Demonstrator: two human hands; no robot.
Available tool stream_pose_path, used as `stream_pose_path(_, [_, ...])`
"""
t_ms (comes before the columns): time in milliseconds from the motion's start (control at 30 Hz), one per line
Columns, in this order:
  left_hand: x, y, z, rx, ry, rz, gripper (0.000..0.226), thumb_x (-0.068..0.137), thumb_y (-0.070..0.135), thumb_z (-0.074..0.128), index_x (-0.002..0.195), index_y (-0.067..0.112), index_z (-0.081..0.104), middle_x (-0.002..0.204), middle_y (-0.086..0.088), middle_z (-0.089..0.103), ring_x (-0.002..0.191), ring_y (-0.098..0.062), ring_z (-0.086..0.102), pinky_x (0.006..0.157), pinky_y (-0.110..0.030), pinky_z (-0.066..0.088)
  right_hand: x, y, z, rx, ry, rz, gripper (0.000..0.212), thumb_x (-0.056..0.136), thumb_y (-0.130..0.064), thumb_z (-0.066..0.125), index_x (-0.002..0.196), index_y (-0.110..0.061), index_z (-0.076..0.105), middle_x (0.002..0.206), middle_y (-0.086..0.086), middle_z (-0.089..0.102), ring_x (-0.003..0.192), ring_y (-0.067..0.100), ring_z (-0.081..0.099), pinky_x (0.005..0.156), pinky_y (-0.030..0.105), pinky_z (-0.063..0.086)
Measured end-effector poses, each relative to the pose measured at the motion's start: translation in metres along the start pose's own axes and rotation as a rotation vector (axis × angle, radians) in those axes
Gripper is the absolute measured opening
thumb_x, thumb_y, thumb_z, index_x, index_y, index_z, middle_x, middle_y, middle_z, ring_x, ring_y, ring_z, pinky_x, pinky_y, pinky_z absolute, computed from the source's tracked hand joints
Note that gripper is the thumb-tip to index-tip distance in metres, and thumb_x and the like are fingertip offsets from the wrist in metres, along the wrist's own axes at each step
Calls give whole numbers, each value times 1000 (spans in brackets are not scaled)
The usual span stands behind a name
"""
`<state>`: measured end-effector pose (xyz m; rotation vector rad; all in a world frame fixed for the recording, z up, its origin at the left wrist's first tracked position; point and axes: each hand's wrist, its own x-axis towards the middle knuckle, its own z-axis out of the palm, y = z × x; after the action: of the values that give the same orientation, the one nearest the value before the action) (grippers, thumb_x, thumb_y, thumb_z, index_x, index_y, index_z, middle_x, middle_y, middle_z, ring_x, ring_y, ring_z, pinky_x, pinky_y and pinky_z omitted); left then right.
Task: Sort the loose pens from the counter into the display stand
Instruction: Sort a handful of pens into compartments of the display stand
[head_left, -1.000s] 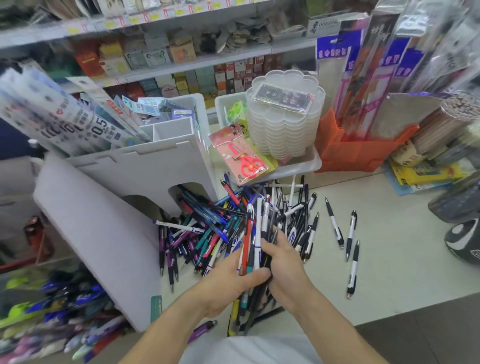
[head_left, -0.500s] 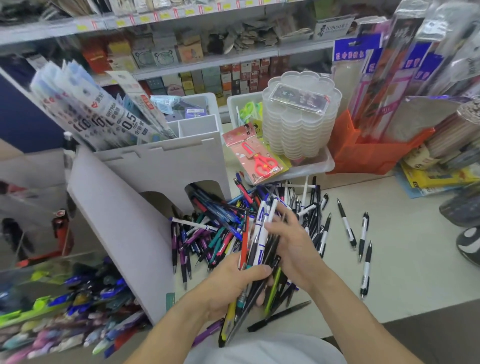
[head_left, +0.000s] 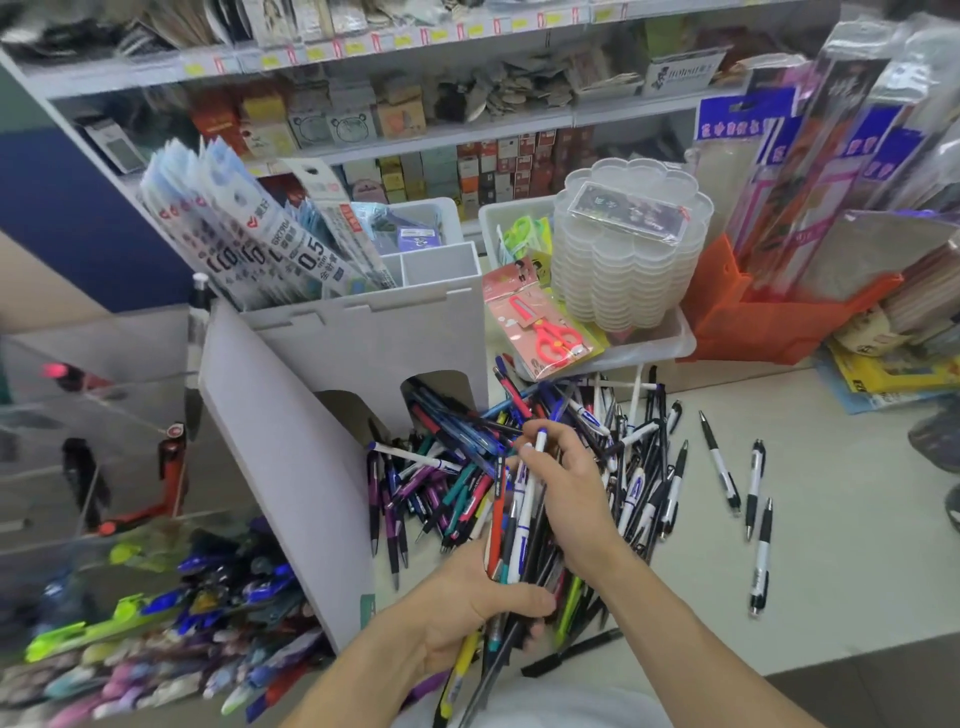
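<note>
Right hand (head_left: 566, 483) lifted, pinching white pen (head_left: 531, 483) upright, left hand (head_left: 467, 608) gripping bundle (head_left: 511, 587)

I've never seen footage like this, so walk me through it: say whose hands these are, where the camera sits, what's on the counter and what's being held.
No machine here: a person wears a camera on the head, looking down at their own two bare hands. The left hand grips a bundle of pens. The right hand pinches a white pen in that bundle. A pile of loose pens lies on the counter, beside a grey display stand. Packaged red scissors lie behind.
</note>
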<state>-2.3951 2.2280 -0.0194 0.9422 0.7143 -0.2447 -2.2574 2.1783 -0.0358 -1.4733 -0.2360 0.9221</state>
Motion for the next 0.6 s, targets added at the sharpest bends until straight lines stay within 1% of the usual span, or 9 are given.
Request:
stream_pose_path(100, [-1,-5,0,0,30,-6,42,71,-5,77,108,-10,59,74,-23,63,64,-31,59,64,-39,52,-5,7,5,-58,-21,7,13,104,-30,53,104,-26,66,91,3,68,78,23,65,83,55,59])
stream_pose_path(167, [-1,-5,0,-23,40,-13,44,72,-7,76,111,-12,56,72,-24,62,61,-31,59,62,-38,53,-7,9,6,-65,-42,11,17,106,-25,51,103,-24,67,99,6,69,79,19,66,80,44,60])
stream_pose_path(200, [0,-3,0,-30,52,-7,42,72,-7,75,110,-11,57,71,-24,61,59,-30,58,61,-38,53,-5,8,6,-73,-44,1,18,106,-21,50,106,-23,68,104,5,71,86,18,68,84,41,59])
stream_pose_path(300, [6,10,5,-46,143,49,19,78,-7,71,95,-5,61,69,-23,60,56,-28,58,58,-37,54,5,1,5,-16,-91,-26,25,102,-19,56,124,-29,64,119,-2,72,114,27,66,105,51,50])
stream_pose_path(367, [14,20,12,-82,227,110,14,81,-3,73,92,-3,64,71,-22,62,58,-29,59,60,-38,55,9,-11,4,-15,-152,-74,44,96,-16,68,136,-30,55,123,-3,70,113,22,67,104,48,52])
stream_pose_path(433, [22,26,19,-88,290,175,20,81,1,76,98,-3,67,74,-20,66,61,-29,62,62,-38,55,11,-22,0,-132,-189,-181,75,86,-11,80,147,-32,41,127,-7,67,112,13,68,99,34,55])
stream_pose_path(500, [24,28,23,-66,281,186,25,81,-1,75,104,-3,67,74,-19,67,61,-28,63,61,-36,55,12,-24,-3,-173,-215,-225,98,81,-3,82,155,-34,26,133,-8,63,110,12,69,96,27,55])
stream_pose_path(533, [23,27,24,-46,255,164,27,81,-3,73,106,-4,65,75,-20,66,62,-29,63,60,-35,55,11,-22,-5,-184,-219,-234,101,82,0,81,156,-35,22,133,-9,62,108,11,69,95,26,55])
stream_pose_path(600, [18,19,23,-20,183,100,30,79,-3,73,108,-9,63,78,-24,64,64,-31,62,63,-37,54,9,-14,-6,-219,-200,-234,92,82,4,77,151,-36,32,127,-12,65,101,10,70,90,27,56])
